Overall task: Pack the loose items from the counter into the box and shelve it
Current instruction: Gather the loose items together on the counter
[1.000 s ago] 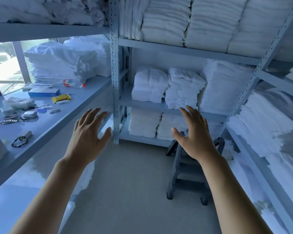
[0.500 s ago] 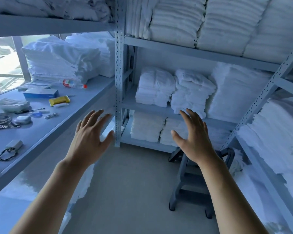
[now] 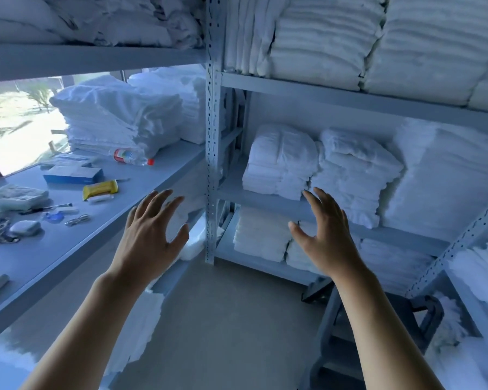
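Note:
My left hand [image 3: 150, 235] and my right hand [image 3: 324, 237] are held out in front of me over the floor, fingers spread, both empty. On the grey counter [image 3: 76, 249] to my left lie loose items: a blue box [image 3: 74, 175], a yellow packet [image 3: 100, 189], a plastic bottle [image 3: 131, 156] on its side, a white case [image 3: 24, 227], a clear packet [image 3: 16, 197], a pen [image 3: 48, 207] and a small cable [image 3: 76, 220]. No packing box shows in this view.
Metal shelving [image 3: 213, 136] ahead and to the right holds stacks of folded white towels [image 3: 282, 161]. More white linen [image 3: 119, 119] is piled at the counter's far end by a window. A dark step stool [image 3: 378, 333] stands on the floor at lower right.
The view has swung up and to the right, so the counter items have slid left and the near ones have left the frame. Both hands stay spread and empty.

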`<control>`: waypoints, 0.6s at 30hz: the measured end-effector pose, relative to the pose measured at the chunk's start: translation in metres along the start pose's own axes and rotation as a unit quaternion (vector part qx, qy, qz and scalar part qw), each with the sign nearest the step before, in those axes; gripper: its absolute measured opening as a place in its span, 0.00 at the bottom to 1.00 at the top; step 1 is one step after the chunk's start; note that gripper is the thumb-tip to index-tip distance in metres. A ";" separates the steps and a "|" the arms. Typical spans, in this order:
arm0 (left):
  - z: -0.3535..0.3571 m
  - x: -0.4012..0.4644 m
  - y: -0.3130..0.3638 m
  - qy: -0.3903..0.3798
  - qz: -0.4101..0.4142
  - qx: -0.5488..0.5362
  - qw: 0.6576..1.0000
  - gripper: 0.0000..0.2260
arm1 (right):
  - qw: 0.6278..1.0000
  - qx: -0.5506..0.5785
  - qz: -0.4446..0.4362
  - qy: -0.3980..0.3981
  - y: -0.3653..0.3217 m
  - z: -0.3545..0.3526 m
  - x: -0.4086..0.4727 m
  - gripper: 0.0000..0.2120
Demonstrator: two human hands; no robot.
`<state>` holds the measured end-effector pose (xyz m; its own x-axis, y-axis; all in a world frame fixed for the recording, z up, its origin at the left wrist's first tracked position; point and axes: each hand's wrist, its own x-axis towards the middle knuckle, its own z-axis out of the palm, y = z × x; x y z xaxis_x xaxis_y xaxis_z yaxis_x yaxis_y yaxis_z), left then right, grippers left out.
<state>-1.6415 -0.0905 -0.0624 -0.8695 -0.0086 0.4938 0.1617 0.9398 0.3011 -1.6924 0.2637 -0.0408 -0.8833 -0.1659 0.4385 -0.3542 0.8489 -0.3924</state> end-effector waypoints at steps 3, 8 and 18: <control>0.012 0.023 0.003 0.010 -0.008 0.008 1.000 0.28 | 1.000 0.019 -0.009 -0.008 0.015 0.010 0.030 0.35; 0.023 0.045 -0.001 0.008 -0.031 0.034 0.999 0.30 | 0.998 0.049 -0.031 -0.022 0.031 0.032 0.076 0.36; 0.038 0.094 -0.052 0.012 -0.059 0.043 0.997 0.29 | 0.992 0.108 -0.034 -0.051 0.013 0.092 0.150 0.35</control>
<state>-1.7494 -0.1275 -0.0633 -0.8688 -0.1282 0.4783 0.0172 0.9575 0.2878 -1.8582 0.2039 -0.0546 -0.8778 -0.2784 0.3899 -0.4617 0.7089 -0.5331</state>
